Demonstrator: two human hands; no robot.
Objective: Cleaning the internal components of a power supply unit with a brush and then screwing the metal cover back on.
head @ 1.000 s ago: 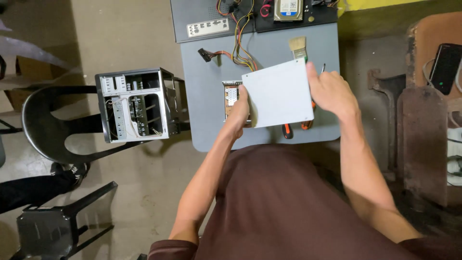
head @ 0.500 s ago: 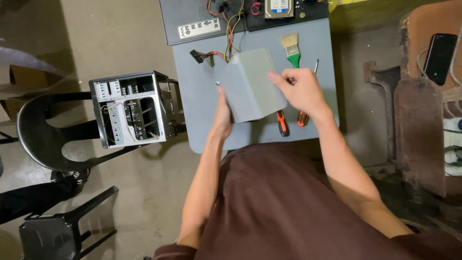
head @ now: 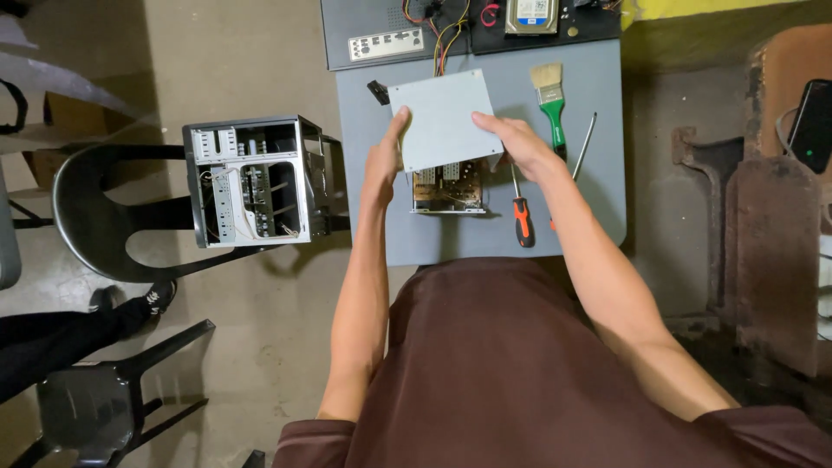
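Now | grey metal cover [head: 442, 117] held above open PSU box [head: 448, 186] on surface [head: 485, 238] | L hand [head: 381, 165] fingers pinch left edge, R hand [head: 520, 143] fingers pinch lower-right corner | prob. light, stiff, sharp-edged; grip by edges.

The grey metal cover [head: 442, 119] has been lifted and tilted away, uncovering the open power supply box [head: 448, 185] beneath.

Mostly hidden under the grey metal cover [head: 444, 117]: open power supply [head: 448, 186], lower centre-top. Cut off at the top edge: hard drive [head: 530, 15]. Wire ends too small to tell.
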